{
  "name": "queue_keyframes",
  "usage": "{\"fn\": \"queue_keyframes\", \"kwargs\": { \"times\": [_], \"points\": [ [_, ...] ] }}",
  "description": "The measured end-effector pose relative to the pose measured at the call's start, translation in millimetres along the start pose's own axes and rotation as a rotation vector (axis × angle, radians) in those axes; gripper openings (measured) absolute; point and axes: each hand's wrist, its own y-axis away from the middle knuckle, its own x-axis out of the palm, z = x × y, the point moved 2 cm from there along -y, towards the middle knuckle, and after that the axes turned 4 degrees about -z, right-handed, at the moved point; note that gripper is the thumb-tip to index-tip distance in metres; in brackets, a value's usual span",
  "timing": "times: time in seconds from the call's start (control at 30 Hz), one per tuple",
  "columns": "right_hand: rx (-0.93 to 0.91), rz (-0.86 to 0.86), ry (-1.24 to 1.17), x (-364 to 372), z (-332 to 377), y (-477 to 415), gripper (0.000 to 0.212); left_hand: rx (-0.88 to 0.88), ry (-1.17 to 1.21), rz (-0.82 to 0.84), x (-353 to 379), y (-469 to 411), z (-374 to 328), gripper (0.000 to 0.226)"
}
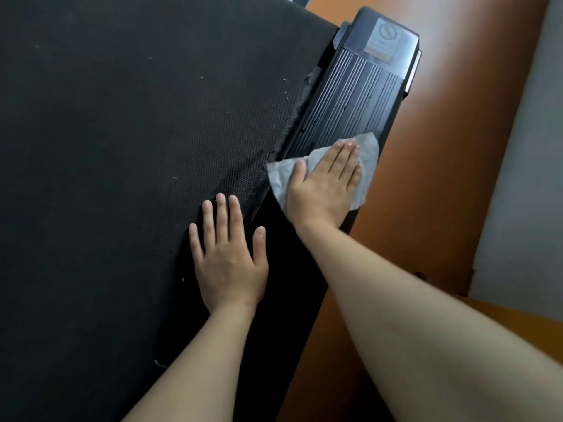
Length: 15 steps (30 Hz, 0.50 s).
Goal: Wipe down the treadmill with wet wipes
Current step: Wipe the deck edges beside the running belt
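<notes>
Wipe on rail: a crumpled white wet wipe (369,166) lies spread across the black ribbed side rail (350,95) of a black treadmill (137,147), pinned there under the person's right hand (323,190). We see that hand laid flat, palm down, its fingers (344,156) straight and held close together on top of the cloth, with the thumb resting on the wipe's near corner. Edges of the wipe show on both sides of the hand and beyond the fingertips.

Just beside it, nearer to us, the left hand (228,263) rests flat where the rail meets the dark textured running belt (91,208). Its fingers (221,214) are straight and slightly spread, holding nothing. Both forearms are bare.

We make out pale specks scattered over the belt and a line of grit along its edge by the rail. At the rail's far end sits a smooth black end cap bearing a grey sticker (387,38) with a circular symbol; its print is too blurred to read. Beyond the treadmill we see an orange-brown floor (426,178) and, at the right edge, a pale grey wall (524,178).
</notes>
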Motion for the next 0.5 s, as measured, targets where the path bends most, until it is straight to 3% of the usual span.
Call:
{"fn": "queue_keyframes", "kwargs": {
  "times": [0.2,0.5],
  "points": [
    [-0.031,-0.014,0.010,-1,9,-32,0.071,0.002,0.008,-0.009,1,-1,1,0.068],
    [-0.249,0.030,0.031,-1,-7,39,0.104,0.008,0.022,-0.004,1,0,-1,0.067]
  ]
}}
